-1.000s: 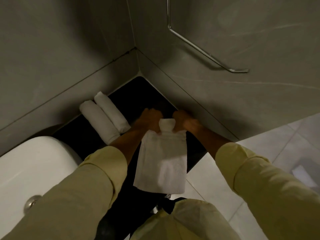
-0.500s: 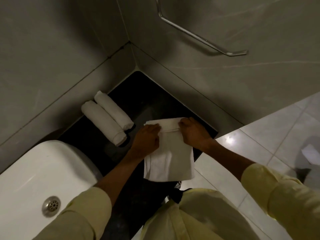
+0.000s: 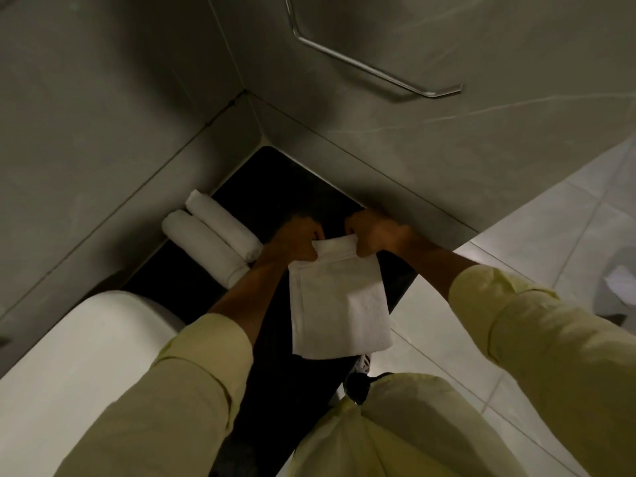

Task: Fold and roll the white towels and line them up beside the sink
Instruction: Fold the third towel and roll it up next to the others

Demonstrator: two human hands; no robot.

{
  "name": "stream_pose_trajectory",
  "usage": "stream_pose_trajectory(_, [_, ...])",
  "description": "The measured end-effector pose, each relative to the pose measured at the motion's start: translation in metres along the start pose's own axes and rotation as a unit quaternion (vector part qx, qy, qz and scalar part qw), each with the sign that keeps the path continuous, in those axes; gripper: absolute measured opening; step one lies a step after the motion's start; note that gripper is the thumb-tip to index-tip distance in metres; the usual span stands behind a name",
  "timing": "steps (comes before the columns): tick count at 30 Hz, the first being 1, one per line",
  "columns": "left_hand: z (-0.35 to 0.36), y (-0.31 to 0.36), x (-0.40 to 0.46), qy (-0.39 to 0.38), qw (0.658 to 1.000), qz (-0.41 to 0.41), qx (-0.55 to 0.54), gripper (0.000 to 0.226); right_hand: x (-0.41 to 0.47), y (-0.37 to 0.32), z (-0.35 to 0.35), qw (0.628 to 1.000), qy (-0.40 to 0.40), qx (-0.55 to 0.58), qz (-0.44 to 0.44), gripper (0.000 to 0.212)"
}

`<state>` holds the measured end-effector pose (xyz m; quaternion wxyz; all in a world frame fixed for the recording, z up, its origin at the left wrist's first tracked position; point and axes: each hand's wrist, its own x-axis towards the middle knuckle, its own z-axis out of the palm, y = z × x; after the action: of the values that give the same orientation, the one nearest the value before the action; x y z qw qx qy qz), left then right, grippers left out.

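A folded white towel [image 3: 339,304] lies on the black counter [image 3: 192,273], its near end hanging over the counter's front edge. Its far end is rolled into a short tight roll. My left hand [image 3: 296,239] grips the left end of that roll and my right hand [image 3: 375,233] grips the right end. Two finished white towel rolls [image 3: 210,241] lie side by side against the back wall, just left of my left hand. The white sink [image 3: 72,359] sits at the lower left.
Grey tiled walls meet in a corner behind the counter. A chrome rail [image 3: 375,72] juts from the right wall above my hands. Pale floor tiles [image 3: 537,235] lie to the right, with a white object [image 3: 619,287] at the right edge.
Half a second ago both hands lay flat on the towel's far edge; now they are clenched on a small roll there. The camera has tilted slightly.
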<state>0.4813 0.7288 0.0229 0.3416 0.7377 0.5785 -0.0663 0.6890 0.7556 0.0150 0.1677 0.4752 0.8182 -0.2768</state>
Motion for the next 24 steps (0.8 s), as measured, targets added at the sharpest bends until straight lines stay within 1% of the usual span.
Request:
stream_pose_trajectory(2, [0.002,0.004,-0.004,0.030,0.999,-0.009,0.024,0.031,-0.008,0.004,0.006,0.998,0.039,0.047,-0.014,0.048])
stream_pose_trajectory(4, [0.016,0.006,-0.012,0.075,0.996,-0.028,0.047,0.029,-0.018,0.001,0.017,0.993,0.105,0.042,-0.024,0.037])
stream_pose_trajectory(6, [0.045,0.003,-0.029,0.164,0.982,-0.002,0.089,0.029,-0.032,-0.010,0.040,0.980,0.195,-0.017,-0.018,0.034])
stream_pose_trajectory(8, [0.077,-0.003,-0.052,0.149,0.976,0.047,0.151,0.038,-0.047,-0.019,0.074,0.967,0.247,-0.067,0.000,0.040])
stream_pose_trajectory(10, [0.107,-0.007,-0.068,0.134,0.971,0.054,0.189,0.047,-0.064,-0.024,0.107,0.976,0.210,-0.041,0.034,0.054])
stream_pose_trajectory(12, [0.119,-0.001,-0.079,0.147,0.972,0.055,0.172,0.051,-0.077,-0.026,0.126,0.984,0.170,-0.009,0.054,0.065])
stream_pose_trajectory(13, [0.119,0.003,-0.080,0.158,0.973,0.040,0.164,0.051,-0.081,-0.028,0.126,0.984,0.169,0.011,0.059,0.063])
stream_pose_trajectory(14, [0.114,0.008,-0.081,0.172,0.974,0.028,0.146,0.051,-0.081,-0.030,0.122,0.982,0.171,0.040,0.066,0.057])
stream_pose_trajectory(15, [0.106,0.012,-0.078,0.169,0.977,0.010,0.127,0.051,-0.080,-0.032,0.111,0.980,0.175,0.060,0.072,0.050])
stream_pose_trajectory(17, [0.088,0.012,-0.066,0.160,0.981,-0.024,0.104,0.048,-0.068,-0.032,0.083,0.981,0.170,0.043,0.086,0.038])
stream_pose_trajectory(18, [0.076,0.013,-0.059,0.166,0.981,-0.031,0.095,0.044,-0.062,-0.031,0.068,0.981,0.166,0.037,0.094,0.036])
stream_pose_trajectory(19, [0.063,0.014,-0.053,0.179,0.979,-0.033,0.093,0.041,-0.054,-0.029,0.054,0.982,0.161,0.042,0.093,0.038])
stream_pose_trajectory(20, [0.051,0.015,-0.048,0.171,0.981,-0.032,0.083,0.039,-0.047,-0.027,0.043,0.984,0.156,0.042,0.079,0.042])
stream_pose_trajectory(21, [0.043,0.017,-0.043,0.148,0.986,-0.035,0.065,0.042,-0.040,-0.024,0.036,0.989,0.134,0.021,0.056,0.047])
stream_pose_trajectory(23, [0.036,0.019,-0.038,0.054,0.997,-0.049,0.037,0.055,-0.033,-0.023,0.029,0.998,0.062,-0.025,0.008,0.055])
stream_pose_trajectory(24, [0.035,0.021,-0.039,0.018,0.998,-0.058,0.015,0.060,-0.033,-0.022,0.030,0.999,0.037,-0.031,-0.012,0.058])
